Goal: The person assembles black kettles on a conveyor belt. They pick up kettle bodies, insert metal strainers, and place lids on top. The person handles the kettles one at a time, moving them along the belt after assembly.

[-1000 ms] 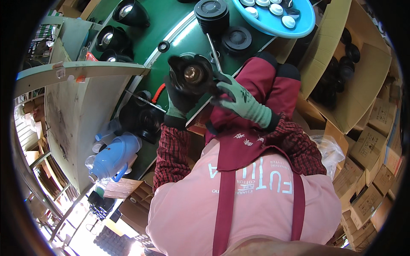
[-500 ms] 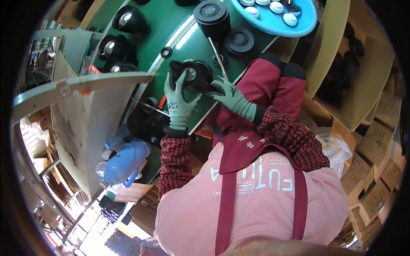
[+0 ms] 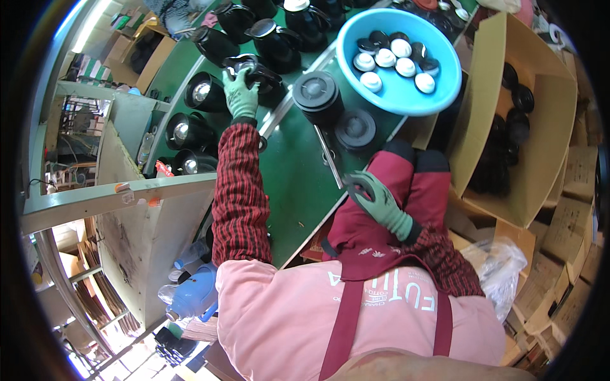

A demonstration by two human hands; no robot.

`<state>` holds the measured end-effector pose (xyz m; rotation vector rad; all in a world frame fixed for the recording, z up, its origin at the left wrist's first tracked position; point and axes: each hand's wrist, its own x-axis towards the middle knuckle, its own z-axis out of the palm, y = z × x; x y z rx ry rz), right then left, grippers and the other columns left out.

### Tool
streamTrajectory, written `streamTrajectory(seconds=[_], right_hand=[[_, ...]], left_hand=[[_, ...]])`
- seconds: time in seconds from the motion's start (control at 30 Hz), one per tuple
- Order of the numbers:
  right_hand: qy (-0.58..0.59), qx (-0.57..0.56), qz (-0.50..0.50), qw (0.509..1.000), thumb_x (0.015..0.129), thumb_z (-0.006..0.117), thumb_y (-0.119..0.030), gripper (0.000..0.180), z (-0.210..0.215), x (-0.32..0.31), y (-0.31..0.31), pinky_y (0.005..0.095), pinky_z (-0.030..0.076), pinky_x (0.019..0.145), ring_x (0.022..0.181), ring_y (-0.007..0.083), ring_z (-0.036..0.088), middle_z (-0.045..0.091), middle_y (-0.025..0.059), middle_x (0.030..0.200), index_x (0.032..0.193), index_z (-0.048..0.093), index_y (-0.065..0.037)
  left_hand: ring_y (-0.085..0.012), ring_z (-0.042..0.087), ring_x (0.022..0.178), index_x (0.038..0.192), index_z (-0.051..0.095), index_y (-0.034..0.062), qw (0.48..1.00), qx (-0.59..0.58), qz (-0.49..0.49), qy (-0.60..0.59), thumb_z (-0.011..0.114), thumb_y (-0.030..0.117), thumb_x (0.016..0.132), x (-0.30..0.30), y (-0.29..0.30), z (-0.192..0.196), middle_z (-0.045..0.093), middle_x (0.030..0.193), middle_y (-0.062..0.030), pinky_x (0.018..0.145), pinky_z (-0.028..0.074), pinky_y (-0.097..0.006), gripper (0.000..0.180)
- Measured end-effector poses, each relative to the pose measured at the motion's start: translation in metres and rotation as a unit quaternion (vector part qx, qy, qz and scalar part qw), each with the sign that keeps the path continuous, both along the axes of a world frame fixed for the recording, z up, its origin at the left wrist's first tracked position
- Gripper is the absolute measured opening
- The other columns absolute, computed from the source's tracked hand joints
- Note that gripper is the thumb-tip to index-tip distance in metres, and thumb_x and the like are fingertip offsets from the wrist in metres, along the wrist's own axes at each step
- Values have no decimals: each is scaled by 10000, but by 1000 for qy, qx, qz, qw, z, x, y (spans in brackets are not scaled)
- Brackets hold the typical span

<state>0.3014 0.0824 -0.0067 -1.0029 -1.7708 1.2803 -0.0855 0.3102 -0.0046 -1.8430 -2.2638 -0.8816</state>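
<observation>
At upper left, the left hand (image 3: 242,98) grips a black jug (image 3: 267,77) among other black jugs (image 3: 277,47); right of centre, the right hand (image 3: 382,202) curls round a black ring (image 3: 356,193). Loose black discs (image 3: 316,90) sit at upper centre; how many jugs are complete, I cannot tell.

A green table (image 3: 298,200) carries black jugs (image 3: 274,49) at its far end and black vessels (image 3: 204,91) with shiny silvery centres along the left. Farther right sits a blue basin (image 3: 395,105); nearer, two stacks of black discs (image 3: 316,92) stand beside a slim metal rod (image 3: 328,157).
</observation>
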Motion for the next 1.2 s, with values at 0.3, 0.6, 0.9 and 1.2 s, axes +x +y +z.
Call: streamTrajectory(seconds=[0.3, 0.6, 0.9, 1.2], right_hand=[[-24, -129, 54, 990, 959, 642, -28, 338, -24, 25, -11, 304, 505, 993, 1131, 196, 649, 668, 106, 1235, 1294, 612, 7], [-106, -47, 118, 986, 945, 688, -149, 297, 2, 20, 4, 398, 509, 978, 1119, 337, 651, 670, 163, 1193, 1208, 659, -13], [-63, 9, -74, 995, 868, 560, 78, 425, 30, 46, 111, 338, 506, 1033, 1156, 260, 655, 663, 160, 1268, 1286, 613, 25], [-354, 88, -124, 923, 980, 704, -152, 439, -11, 99, 263, 385, 501, 1011, 1238, 266, 565, 559, 157, 1383, 1390, 583, -49]], left_hand=[[-420, 489, 1363, 1344, 622, 239, 998, 1, 15, -66, 915, 220, 712, -24, 10, -23, 427, 1501, -231, 1136, 441, -459, 697], [-391, 489, 1330, 1528, 412, 260, 998, 23, 39, -48, 957, 206, 622, 30, -10, -25, 445, 1511, -165, 1134, 419, -493, 1058], [-405, 456, 1359, 1225, 641, 153, 997, 44, 27, -61, 928, 167, 669, 30, -8, -14, 405, 1470, -192, 1119, 433, -473, 626], [-417, 497, 1288, 1159, 653, 114, 983, 29, 19, -183, 910, 85, 666, 63, -109, 38, 433, 1440, -218, 1034, 455, -470, 556]])
